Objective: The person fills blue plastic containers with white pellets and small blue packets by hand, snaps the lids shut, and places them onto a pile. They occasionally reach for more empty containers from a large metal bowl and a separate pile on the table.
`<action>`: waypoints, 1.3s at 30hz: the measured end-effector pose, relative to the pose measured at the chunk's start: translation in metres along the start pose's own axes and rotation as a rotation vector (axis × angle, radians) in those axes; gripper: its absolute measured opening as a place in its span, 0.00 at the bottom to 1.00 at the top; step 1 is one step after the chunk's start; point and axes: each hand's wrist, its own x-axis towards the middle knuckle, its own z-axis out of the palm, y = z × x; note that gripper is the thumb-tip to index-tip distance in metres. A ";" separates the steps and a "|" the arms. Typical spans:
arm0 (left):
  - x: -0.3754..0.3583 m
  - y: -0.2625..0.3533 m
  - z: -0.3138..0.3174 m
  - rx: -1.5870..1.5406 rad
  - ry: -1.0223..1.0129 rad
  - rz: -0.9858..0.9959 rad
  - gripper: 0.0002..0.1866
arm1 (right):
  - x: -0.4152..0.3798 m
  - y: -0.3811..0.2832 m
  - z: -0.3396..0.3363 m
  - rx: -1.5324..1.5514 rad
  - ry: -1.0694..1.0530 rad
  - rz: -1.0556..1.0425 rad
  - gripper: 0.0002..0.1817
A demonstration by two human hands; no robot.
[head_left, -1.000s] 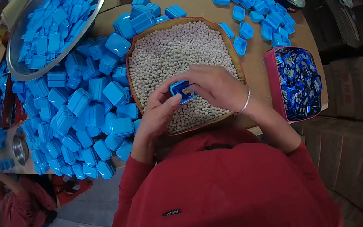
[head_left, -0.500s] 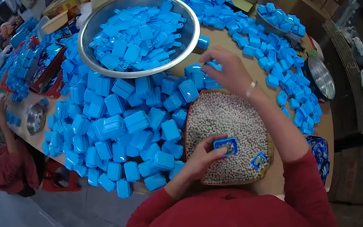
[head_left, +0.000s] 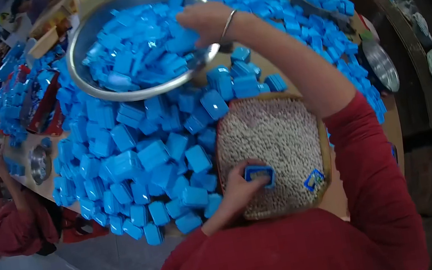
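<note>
My left hand (head_left: 242,190) is closed round a small blue open-topped box (head_left: 260,176), held level just above a tray of small pale pellets (head_left: 268,126). Something pale lies inside the box, too small to make out. My right hand (head_left: 206,22) reaches into a wide metal bowl (head_left: 131,96) at its right side. Its fingers curl down against the flat blue lids (head_left: 139,40) heaped there. Whether they grip a lid is hidden by the hand and the blur. A blue-edged printed piece (head_left: 313,180) lies on the pellets at the tray's right.
Blue boxes (head_left: 154,156) pile up left of the tray, and more (head_left: 318,34) spread along the table's right. A second bowl of blue pieces (head_left: 319,2) and a metal pan (head_left: 380,65) stand at right. Another person in a red sleeve (head_left: 18,225) sits at left.
My right hand has moved forward and left, from above the boxes behind the tray into the metal bowl. The left hand still holds its box over the pellets. The view has shifted slightly.
</note>
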 end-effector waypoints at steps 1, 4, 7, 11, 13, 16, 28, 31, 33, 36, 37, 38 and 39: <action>-0.002 0.005 -0.001 -0.072 -0.051 -0.038 0.20 | -0.028 -0.005 -0.026 0.048 -0.033 0.040 0.22; -0.005 0.012 0.001 -0.238 -0.224 0.060 0.29 | -0.130 -0.036 -0.080 0.273 -0.046 0.132 0.21; -0.005 0.015 0.005 -0.285 -0.256 0.069 0.31 | -0.224 -0.094 -0.088 0.666 -0.216 0.256 0.23; -0.009 0.014 0.007 -0.144 -0.276 0.117 0.30 | -0.275 -0.160 -0.084 0.541 -0.130 0.352 0.24; -0.014 0.017 0.013 -0.012 -0.266 0.175 0.28 | -0.279 -0.172 -0.083 0.515 -0.068 0.352 0.23; -0.023 0.024 0.019 0.110 -0.231 0.235 0.28 | -0.280 -0.182 -0.087 0.478 0.012 0.329 0.23; -0.036 0.049 0.018 0.010 -0.258 0.192 0.21 | -0.287 -0.189 -0.085 0.603 0.186 0.393 0.23; -0.038 0.056 0.020 -0.098 -0.268 0.159 0.20 | -0.291 -0.192 -0.083 0.689 0.252 0.441 0.24; -0.037 0.057 0.019 -0.125 -0.274 0.149 0.20 | -0.292 -0.192 -0.083 0.699 0.266 0.446 0.24; -0.035 0.055 0.019 -0.103 -0.278 0.169 0.21 | -0.292 -0.190 -0.082 0.756 0.269 0.454 0.21; -0.035 0.054 0.019 -0.106 -0.281 0.177 0.21 | -0.291 -0.188 -0.080 0.820 0.294 0.478 0.19; -0.035 0.054 0.019 -0.110 -0.283 0.185 0.21 | -0.292 -0.187 -0.077 0.883 0.320 0.501 0.17; -0.036 0.054 0.020 -0.127 -0.268 0.201 0.22 | -0.292 -0.186 -0.074 0.946 0.346 0.524 0.15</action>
